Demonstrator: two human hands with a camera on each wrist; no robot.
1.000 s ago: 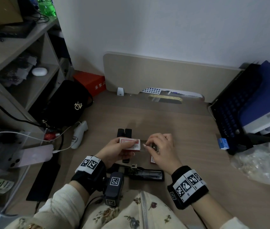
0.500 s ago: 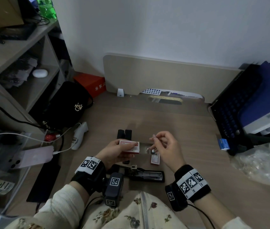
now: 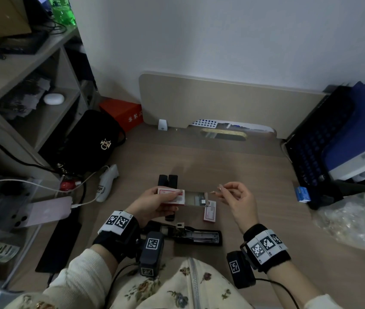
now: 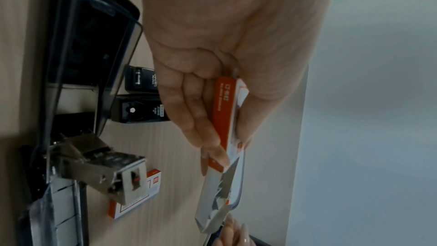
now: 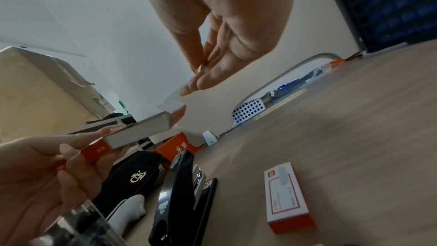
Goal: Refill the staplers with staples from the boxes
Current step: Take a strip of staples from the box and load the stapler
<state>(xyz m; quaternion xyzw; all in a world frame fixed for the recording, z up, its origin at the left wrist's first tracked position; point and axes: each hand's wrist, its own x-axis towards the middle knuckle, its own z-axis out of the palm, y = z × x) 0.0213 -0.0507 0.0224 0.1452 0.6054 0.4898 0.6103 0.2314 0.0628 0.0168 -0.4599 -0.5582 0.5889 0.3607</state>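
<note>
Crowded near edge of the table, open wood beyond the hands.

An opened stapler lies across the near edge, a staple box just past it, two black staplers farther back. A black bag and cables block the left; a blue crate and plastic bag block the right.

Wooden desk: open stapler, staple box, phone, probably.
</note>
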